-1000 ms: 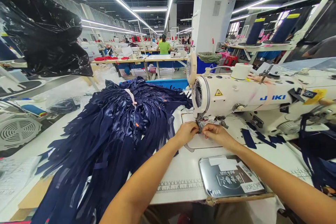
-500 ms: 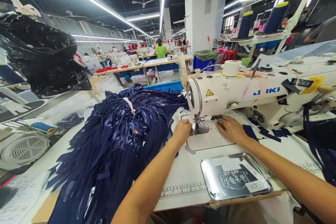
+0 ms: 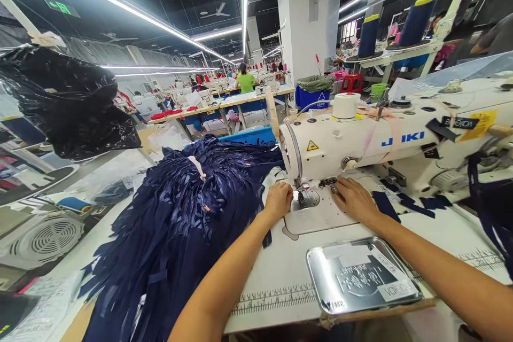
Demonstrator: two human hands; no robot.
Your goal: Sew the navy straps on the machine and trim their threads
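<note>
My left hand (image 3: 279, 200) is closed at the left of the needle plate (image 3: 308, 199) of a white sewing machine (image 3: 332, 139). Whatever its curled fingers hold is hidden. On the plate's right side, my right hand (image 3: 355, 199) rests on the machine bed, fingertips bent in against a small dark metal-looking part (image 3: 330, 185). Anything pinched in those fingers is too small to make out. A big heap of navy fabric strips (image 3: 188, 214), gathered with a pale tie (image 3: 197, 168), lies left of my left arm.
A shiny metal tin lid (image 3: 360, 275) lies at the table's front edge, by a printed ruler (image 3: 276, 299). Navy scraps (image 3: 412, 206) are scattered beside the machine's base. A black plastic bag (image 3: 72, 101) hangs at left. Thread cones (image 3: 417, 21) stand behind; a person in green (image 3: 245, 81) sits farther off.
The camera view has tilted and shifted slightly. Both hands keep nearly the same places by the needle plate; the right fingers have drawn back a little from the dark part.
</note>
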